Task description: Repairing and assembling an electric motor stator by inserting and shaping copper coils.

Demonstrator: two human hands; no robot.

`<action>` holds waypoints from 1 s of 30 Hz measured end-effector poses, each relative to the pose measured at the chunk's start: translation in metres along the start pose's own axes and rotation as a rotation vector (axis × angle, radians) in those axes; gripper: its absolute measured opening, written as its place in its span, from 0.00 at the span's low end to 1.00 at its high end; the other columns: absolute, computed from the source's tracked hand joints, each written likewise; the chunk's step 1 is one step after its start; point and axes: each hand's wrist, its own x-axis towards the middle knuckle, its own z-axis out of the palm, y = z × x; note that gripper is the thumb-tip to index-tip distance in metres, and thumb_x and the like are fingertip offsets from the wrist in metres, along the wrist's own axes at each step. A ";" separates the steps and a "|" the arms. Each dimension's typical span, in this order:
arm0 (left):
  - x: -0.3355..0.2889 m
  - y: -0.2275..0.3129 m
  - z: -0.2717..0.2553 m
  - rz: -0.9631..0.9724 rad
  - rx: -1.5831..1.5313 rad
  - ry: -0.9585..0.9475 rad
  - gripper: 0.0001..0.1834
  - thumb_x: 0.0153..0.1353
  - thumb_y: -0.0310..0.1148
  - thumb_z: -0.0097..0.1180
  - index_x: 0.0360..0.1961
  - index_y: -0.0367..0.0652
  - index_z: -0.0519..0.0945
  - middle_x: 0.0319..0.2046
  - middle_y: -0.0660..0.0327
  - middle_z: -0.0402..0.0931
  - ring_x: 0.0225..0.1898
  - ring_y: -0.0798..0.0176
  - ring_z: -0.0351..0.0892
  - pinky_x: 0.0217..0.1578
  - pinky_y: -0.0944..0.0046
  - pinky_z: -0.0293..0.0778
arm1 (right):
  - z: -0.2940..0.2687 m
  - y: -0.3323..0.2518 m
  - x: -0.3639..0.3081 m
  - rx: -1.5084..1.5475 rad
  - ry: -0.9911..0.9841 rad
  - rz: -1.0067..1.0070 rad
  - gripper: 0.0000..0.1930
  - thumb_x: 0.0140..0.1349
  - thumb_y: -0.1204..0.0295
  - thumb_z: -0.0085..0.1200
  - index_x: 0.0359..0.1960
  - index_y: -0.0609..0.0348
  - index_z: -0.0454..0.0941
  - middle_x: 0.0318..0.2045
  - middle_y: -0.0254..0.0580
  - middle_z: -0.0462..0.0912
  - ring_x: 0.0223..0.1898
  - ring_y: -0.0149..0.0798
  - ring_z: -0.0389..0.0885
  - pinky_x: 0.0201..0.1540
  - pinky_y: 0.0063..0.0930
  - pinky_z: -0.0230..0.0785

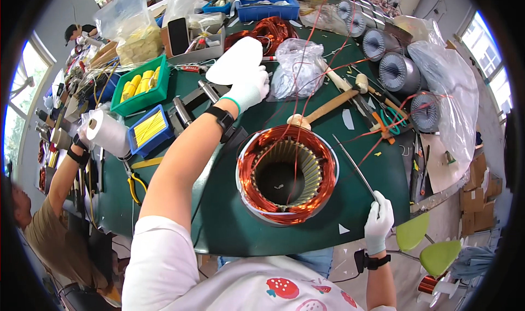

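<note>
My left hand [249, 89], in a white glove, reaches far across the table. Its fingers are closed at the lower edge of a white rounded sheet [236, 62]; their grip is partly hidden. My gloved right hand [378, 223] is wrapped round the near end of a thin metal rod [354, 166], which points away and to the left. Between my arms stands a motor stator [258, 201] with copper windings round its bore and slot liners inside. Red wire leads [296, 163] rise from it. A wooden mallet [331, 106] lies just behind the stator.
At left are a green bin [162, 95] of yellow rolls, a blue tray [169, 136] of yellow sticks, a thread spool [106, 133] and pliers [136, 188]. Stator cores [398, 73] line the right. A plastic bag [295, 84] lies behind. A co-worker [52, 229] sits at left.
</note>
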 end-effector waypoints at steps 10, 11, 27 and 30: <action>-0.066 0.095 -0.142 -0.149 -0.230 0.359 0.06 0.67 0.28 0.55 0.40 0.37 0.80 0.39 0.49 0.80 0.44 0.50 0.81 0.49 0.56 0.76 | -0.016 -0.001 -0.009 0.166 -0.062 0.193 0.13 0.69 0.80 0.50 0.51 0.64 0.83 0.35 0.42 0.82 0.34 0.38 0.80 0.41 0.30 0.73; -0.088 0.114 -0.172 -0.258 -0.327 0.411 0.06 0.68 0.25 0.53 0.42 0.36 0.80 0.40 0.53 0.79 0.45 0.56 0.80 0.50 0.61 0.74 | -0.016 0.003 -0.015 0.382 -0.025 0.330 0.14 0.71 0.80 0.50 0.54 0.64 0.81 0.36 0.36 0.82 0.35 0.32 0.79 0.41 0.27 0.72; -0.236 0.323 -0.179 -0.100 -1.358 -0.123 0.16 0.60 0.15 0.55 0.50 0.36 0.80 0.53 0.51 0.79 0.48 0.63 0.80 0.52 0.61 0.75 | -0.043 -0.174 -0.041 1.514 -0.609 0.801 0.12 0.71 0.72 0.57 0.52 0.62 0.79 0.37 0.30 0.82 0.35 0.20 0.79 0.38 0.15 0.70; -0.231 0.327 -0.174 -0.244 -1.475 -0.212 0.17 0.65 0.23 0.54 0.56 0.34 0.78 0.59 0.51 0.73 0.57 0.61 0.76 0.60 0.57 0.71 | -0.050 -0.162 -0.038 1.404 -0.348 0.946 0.09 0.73 0.68 0.56 0.47 0.61 0.80 0.30 0.28 0.78 0.20 0.16 0.62 0.22 0.14 0.52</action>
